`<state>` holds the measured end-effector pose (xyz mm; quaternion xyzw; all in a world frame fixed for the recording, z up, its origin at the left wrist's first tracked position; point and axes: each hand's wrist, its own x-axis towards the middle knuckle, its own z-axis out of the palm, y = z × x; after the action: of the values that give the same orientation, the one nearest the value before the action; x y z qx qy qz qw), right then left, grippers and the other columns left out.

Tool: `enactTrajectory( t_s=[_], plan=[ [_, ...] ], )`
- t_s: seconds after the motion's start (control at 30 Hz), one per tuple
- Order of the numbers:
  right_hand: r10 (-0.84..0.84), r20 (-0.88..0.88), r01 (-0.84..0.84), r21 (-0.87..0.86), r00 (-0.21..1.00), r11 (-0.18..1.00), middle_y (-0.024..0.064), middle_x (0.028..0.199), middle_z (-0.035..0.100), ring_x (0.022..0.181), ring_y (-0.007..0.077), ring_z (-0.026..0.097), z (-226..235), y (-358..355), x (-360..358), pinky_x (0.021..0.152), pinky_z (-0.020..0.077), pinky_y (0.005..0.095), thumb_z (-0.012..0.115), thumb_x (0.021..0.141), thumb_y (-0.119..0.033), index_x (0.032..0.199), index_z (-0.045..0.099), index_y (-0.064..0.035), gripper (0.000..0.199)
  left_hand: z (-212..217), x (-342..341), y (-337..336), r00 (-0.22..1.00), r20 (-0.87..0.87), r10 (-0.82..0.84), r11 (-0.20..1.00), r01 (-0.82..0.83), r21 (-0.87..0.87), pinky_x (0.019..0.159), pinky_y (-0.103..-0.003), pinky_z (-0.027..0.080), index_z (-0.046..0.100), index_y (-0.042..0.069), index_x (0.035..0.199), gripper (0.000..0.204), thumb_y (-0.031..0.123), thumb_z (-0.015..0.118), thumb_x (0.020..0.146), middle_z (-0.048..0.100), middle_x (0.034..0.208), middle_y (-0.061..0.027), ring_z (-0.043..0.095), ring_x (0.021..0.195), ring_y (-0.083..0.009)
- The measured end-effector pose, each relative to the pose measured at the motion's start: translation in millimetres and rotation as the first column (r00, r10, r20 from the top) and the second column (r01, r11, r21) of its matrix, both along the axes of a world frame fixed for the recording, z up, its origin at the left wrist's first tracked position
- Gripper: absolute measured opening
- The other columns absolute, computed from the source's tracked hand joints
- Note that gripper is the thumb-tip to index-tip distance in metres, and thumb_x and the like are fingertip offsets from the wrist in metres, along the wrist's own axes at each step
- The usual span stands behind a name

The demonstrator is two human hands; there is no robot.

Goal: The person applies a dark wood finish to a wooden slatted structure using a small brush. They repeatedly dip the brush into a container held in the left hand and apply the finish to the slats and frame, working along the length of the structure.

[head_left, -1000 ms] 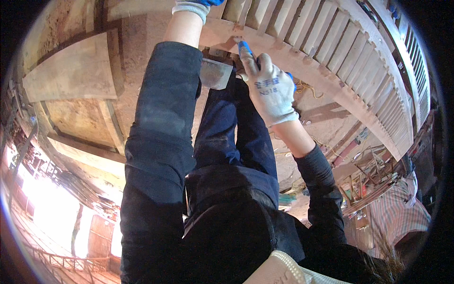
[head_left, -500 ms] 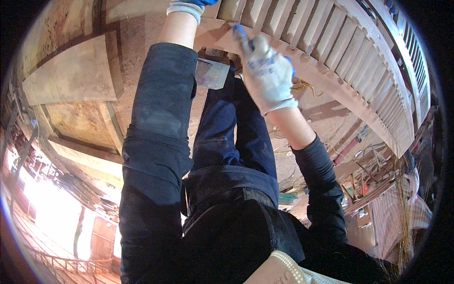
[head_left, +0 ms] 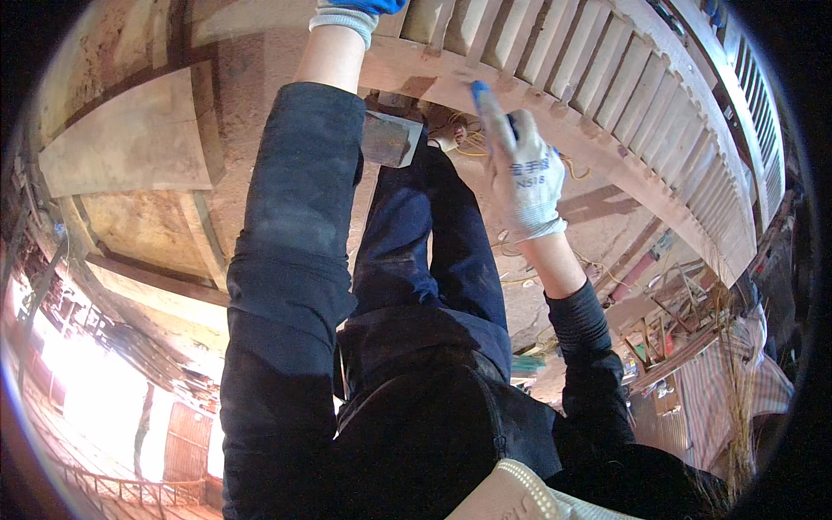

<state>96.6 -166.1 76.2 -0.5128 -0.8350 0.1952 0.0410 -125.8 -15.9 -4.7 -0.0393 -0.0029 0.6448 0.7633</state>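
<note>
My left hand (head_left: 354, 12) reaches to the top edge of the view. Only its white glove cuff and a bit of blue show, against the slatted wooden frame (head_left: 659, 113). A grey metal block-shaped piece (head_left: 392, 139) pokes out from behind my left forearm, just under the frame's lower rail. My right hand (head_left: 523, 169), in a white glove with blue fingertips, lies with its back toward me. Its fingers stretch up together against the rail. I see nothing in its grip, but the palm is hidden. My dark blue trouser legs (head_left: 433, 243) stand below.
Yellow cords (head_left: 472, 143) lie on the ground between the hands. Flat wooden panels (head_left: 130, 147) rest at the left. At the right there are scrap wood, a red-handled tool (head_left: 637, 269) and striped cloth (head_left: 719, 390). Bright light falls at the lower left.
My right hand went up along the rail, then came back down and a little to the right. My left arm and the grey metal piece have barely moved.
</note>
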Motion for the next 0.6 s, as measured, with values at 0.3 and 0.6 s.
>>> enactTrajectory(
  t_s=[0.3,0.6],
  plan=[
    [0.035,0.279,-0.07,0.115,0.96,0.991,0.0048,0.082,0.05,0.065,0.0184,0.062,-28.8,-11.8,-0.4,0.052,0.0508,0.0334,0.058,0.083,-0.017,0.138,0.047,-0.0186,0.056,-0.8,3.1,5.1,1.0,0.027,-0.016,1.0,0.016,-0.015,0.107,-0.061,0.035,0.05,0.015,0.135,0.074,0.058,0.066,0.077,0.048,0.139,-0.0171,0.046,0.126,-0.0422],
    [0.086,0.292,-0.131,0.14,0.953,0.981,0.0057,0.083,0.052,0.063,0.0176,0.062,-44.2,-14.9,0.8,0.049,0.0508,0.0322,0.056,0.084,-0.014,0.135,0.049,-0.0136,0.051,3.0,0.2,1.4,1.0,-0.017,0.0,0.999,-0.001,-0.038,0.106,-0.061,0.036,0.052,0.014,0.132,0.072,0.056,0.067,0.076,0.05,0.137,-0.0177,0.047,0.124,-0.0422]
  ],
)
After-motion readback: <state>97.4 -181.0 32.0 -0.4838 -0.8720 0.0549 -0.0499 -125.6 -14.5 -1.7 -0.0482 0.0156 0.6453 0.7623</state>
